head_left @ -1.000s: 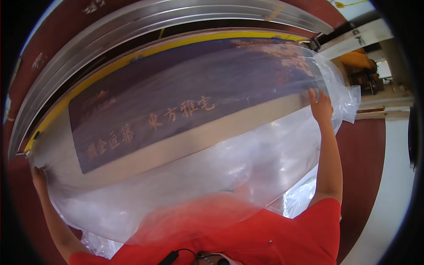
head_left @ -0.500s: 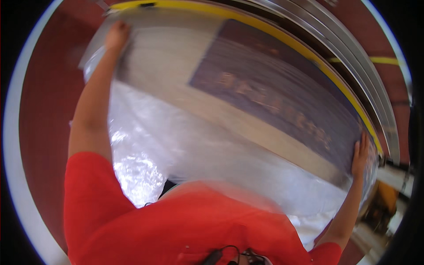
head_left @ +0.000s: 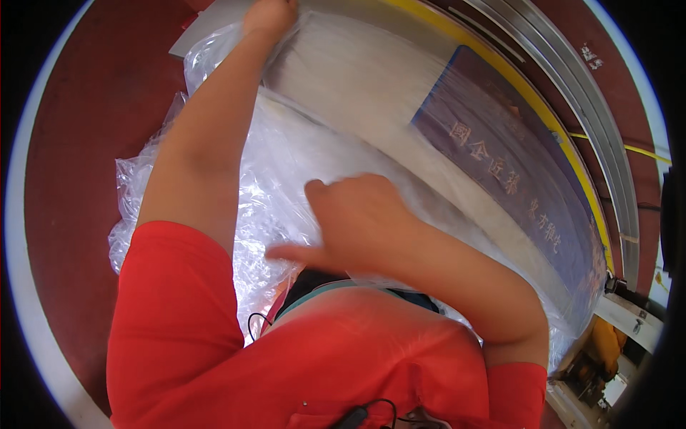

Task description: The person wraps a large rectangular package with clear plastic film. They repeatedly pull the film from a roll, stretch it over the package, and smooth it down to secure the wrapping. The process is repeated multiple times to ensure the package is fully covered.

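A large beige panel (head_left: 357, 68) lies in front of me under clear plastic film (head_left: 268, 161). Its right part is a dark purple-grey rectangle (head_left: 500, 136) with a row of raised lettering. At the panel's far left end my left hand (head_left: 270, 21) is closed on the film, its fingertips partly cut off by the upper edge of the view. My right hand (head_left: 361, 222) hovers over the loose film close to my body, thumb held away from the bent fingers. Nothing shows in its grasp, though some fingers are hidden.
A yellow strip (head_left: 529, 79) runs along the panel's far edge, with silver metal rails (head_left: 572, 79) beyond it. Red floor (head_left: 78, 179) lies to the left. Crumpled film spills off the panel's left side. A pale cabinet-like object (head_left: 632, 322) and an orange-yellow item (head_left: 606, 347) stand at the right.
My right hand has left the panel's right end and come in toward my body. The left hand appears farther right and higher in view, as the view has shifted over the panel.
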A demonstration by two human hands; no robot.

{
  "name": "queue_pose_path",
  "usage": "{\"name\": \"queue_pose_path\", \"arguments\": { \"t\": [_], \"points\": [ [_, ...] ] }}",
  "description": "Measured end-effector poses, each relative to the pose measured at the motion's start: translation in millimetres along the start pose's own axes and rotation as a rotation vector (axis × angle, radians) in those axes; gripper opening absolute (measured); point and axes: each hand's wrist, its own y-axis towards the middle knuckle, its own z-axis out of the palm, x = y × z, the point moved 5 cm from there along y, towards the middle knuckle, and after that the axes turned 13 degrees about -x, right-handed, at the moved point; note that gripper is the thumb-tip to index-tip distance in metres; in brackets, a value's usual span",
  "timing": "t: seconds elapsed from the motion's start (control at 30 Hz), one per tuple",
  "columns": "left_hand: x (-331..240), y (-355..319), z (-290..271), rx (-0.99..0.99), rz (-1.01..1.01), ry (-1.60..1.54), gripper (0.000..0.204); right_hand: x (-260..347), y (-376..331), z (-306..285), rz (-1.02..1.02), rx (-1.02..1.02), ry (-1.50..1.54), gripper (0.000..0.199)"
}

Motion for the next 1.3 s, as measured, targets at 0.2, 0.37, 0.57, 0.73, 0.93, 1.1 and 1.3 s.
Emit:
{"name": "queue_pose_path", "arguments": {
  "t": [0.2,0.37,0.57,0.73,0.93,1.1,1.3],
  "points": [
    [0,-1,8,0.009,0.013,-0.057,0.020,-34,0,46,-0.239,0.072,0.628,0.021],
    [33,10,41,0.056,0.246,0.045,0.019,-55,-167,-66,-0.208,-0.212,0.564,0.018],
    [42,22,49,0.156,0.044,0.147,0.035,-149,-372,-34,0.793,-0.324,0.090,0.015],
    [75,38,79,0.126,0.109,0.152,0.038,-182,-573,-29,1.383,-0.778,-0.253,0.012],
    [135,64,110,0.112,0.195,0.076,0.038,-186,-573,-8,1.131,-2.293,1.110,0.013],
    [133,74,125,0.191,0.268,0.100,0.037,-229,-653,-20,1.185,-2.243,0.724,0.021],
    [140,63,132,0.182,0.207,0.059,0.035,-143,-612,-206,1.321,-0.587,-1.834,0.037]
  ]
}}
